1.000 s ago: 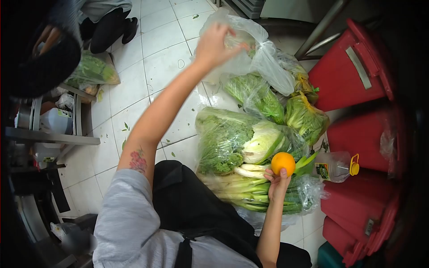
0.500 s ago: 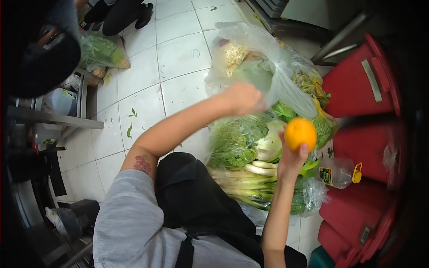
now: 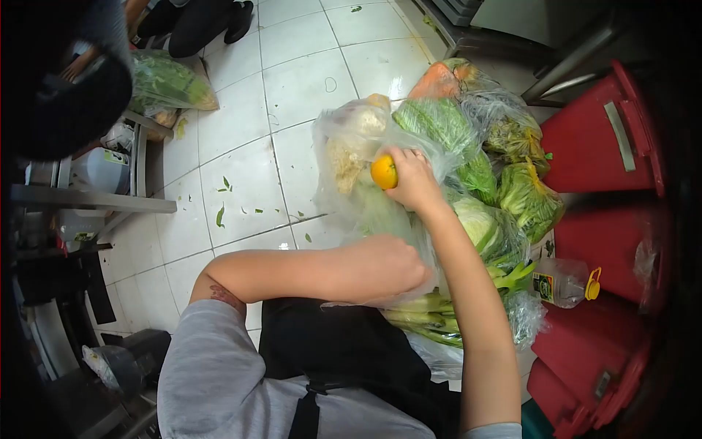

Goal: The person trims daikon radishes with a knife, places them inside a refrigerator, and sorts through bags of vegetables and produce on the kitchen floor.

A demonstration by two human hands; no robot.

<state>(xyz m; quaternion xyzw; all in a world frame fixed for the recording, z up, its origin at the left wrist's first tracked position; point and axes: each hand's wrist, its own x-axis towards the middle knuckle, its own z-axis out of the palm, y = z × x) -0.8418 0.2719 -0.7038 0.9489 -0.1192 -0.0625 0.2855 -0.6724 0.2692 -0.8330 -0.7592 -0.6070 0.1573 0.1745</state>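
Note:
My right hand (image 3: 414, 179) holds an orange (image 3: 384, 172) over a large clear plastic bag (image 3: 333, 143). Close to my lap, my left hand (image 3: 387, 267) is closed in a fist around the edge of this bag. Pale shredded produce (image 3: 344, 164) shows through the bag's cloudy film; the other contents are hard to make out. Right of the bag, a wrapped pale green cabbage (image 3: 479, 219) lies partly behind my right forearm. Long leek-like stalks (image 3: 420, 314) lie below my hands.
Bagged leafy greens (image 3: 530, 197) and orange produce (image 3: 436, 80) lie beyond. Red bins (image 3: 592, 143) line the right side, near a plastic bottle with a yellow cap (image 3: 567, 283). A metal rack (image 3: 95, 194) stands left. Another person (image 3: 201, 25) is at upper left beside bagged greens (image 3: 172, 80).
My left hand has drawn the clear bag toward my lap, uncovering wrapped greens behind it. My right hand has carried the orange left, over the bag.

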